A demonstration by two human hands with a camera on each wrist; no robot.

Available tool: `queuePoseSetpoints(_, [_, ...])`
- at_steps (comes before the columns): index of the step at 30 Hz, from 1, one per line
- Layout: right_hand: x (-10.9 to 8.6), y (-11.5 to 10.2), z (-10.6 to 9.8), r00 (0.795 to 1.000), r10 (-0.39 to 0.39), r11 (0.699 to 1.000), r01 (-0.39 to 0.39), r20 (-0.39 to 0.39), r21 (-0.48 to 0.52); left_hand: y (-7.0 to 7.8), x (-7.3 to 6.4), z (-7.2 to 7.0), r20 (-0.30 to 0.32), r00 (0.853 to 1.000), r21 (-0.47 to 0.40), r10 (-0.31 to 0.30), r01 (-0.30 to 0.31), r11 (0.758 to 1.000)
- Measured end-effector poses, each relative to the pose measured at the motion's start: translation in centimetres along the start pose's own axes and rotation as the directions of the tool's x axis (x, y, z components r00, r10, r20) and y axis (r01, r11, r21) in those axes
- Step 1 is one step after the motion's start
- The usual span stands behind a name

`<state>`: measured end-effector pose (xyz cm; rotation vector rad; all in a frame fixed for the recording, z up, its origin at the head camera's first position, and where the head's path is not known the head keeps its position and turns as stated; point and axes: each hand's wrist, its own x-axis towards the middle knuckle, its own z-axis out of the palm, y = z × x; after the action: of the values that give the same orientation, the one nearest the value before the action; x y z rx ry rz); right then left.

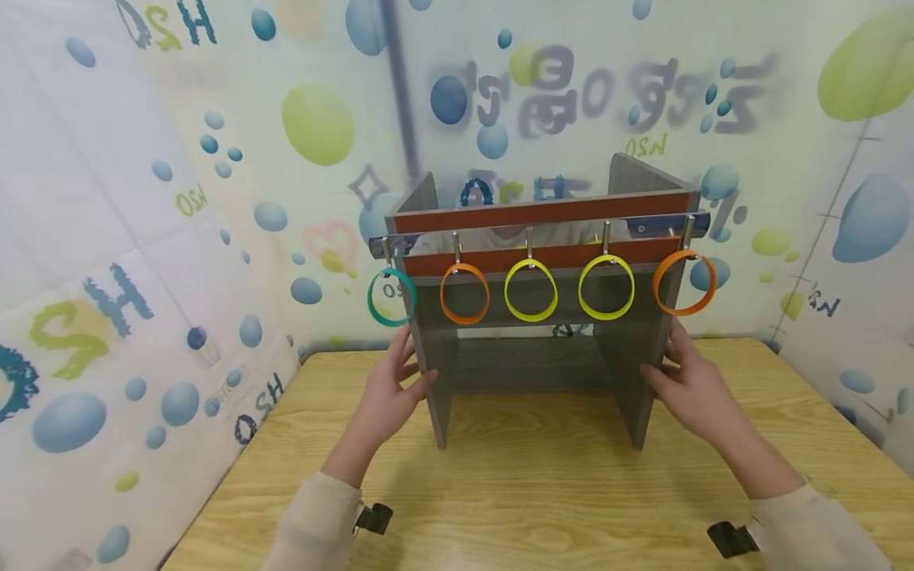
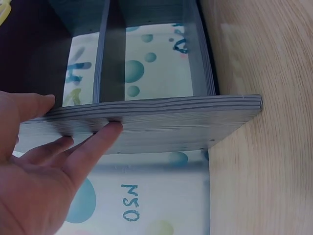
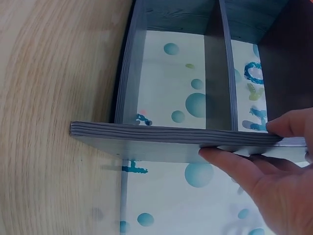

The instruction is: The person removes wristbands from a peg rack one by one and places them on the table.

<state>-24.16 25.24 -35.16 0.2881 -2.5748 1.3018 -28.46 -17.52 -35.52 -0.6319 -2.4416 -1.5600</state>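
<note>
A small grey wooden rack (image 1: pixel 524 365) with reddish-brown strips across its top stands upright on the table. My left hand (image 1: pixel 389 388) grips its left side panel, the thumb at the front edge and the fingers along the outer face, as the left wrist view (image 2: pixel 49 171) shows close up. On the opposite side, my right hand (image 1: pixel 696 388) holds the right side panel (image 3: pixel 171 134) in the same way. Along the front bar (image 1: pixel 500 235) hang rings on metal hooks: a teal ring (image 1: pixel 370 305), two orange, including one orange ring (image 1: pixel 443 305), and two yellow, including one yellow ring (image 1: pixel 508 301).
The wood-grain table (image 1: pixel 535 492) spreads out beneath the rack and both forearms. Behind and at both sides hang pale sheets (image 1: pixel 214 317) printed with blue and green dots and lettering. Dark camera mounts (image 1: pixel 374 518) sit at both wrists.
</note>
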Motion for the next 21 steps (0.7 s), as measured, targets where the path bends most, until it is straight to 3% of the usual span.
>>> queuePoseSetpoints(8, [0.29, 0.2, -0.12, 0.999, 0.055, 0.998, -0.055, -0.001, -0.004, -0.13, -0.08, 0.07, -0.005, 1.0, -0.015, -0.022, 0.022, 1.0])
queuePoseSetpoints(21, [-0.12, 0.58, 0.33, 0.999, 0.051, 0.998, -0.05, -0.018, 0.03, -0.01, -0.12, 0.23, -0.021, 0.999, -0.023, -0.028, 0.028, 0.999])
